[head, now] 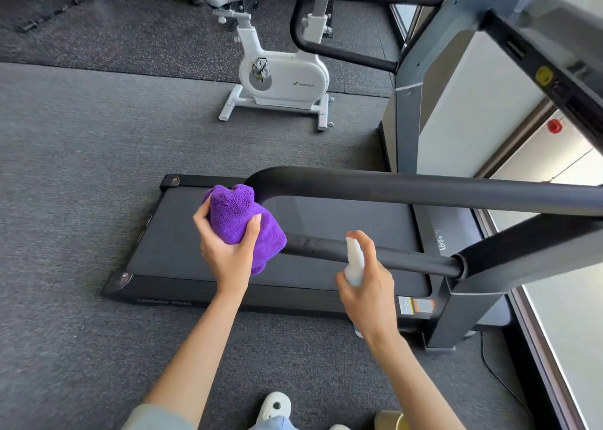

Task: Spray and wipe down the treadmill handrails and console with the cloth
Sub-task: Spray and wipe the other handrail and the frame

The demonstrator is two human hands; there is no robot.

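cloth [243, 222]: purple | handrail [424, 190]: black | spray bottle [355, 261]: white | exercise bike [284, 77]: white | floor [81, 168]: speckled grey

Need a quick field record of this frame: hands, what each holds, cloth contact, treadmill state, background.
left hand: left hand grips bunched purple microfibre cloth
right hand: right hand holds small white spray bottle, nozzle end up
cloth contact: against the curved end of the near black padded handrail
far handrail: black looped handrail, untouched
treadmill: dark grey treadmill belt deck on grey carpet
console: grey console, upper right, partly cut off
background: white exercise bike
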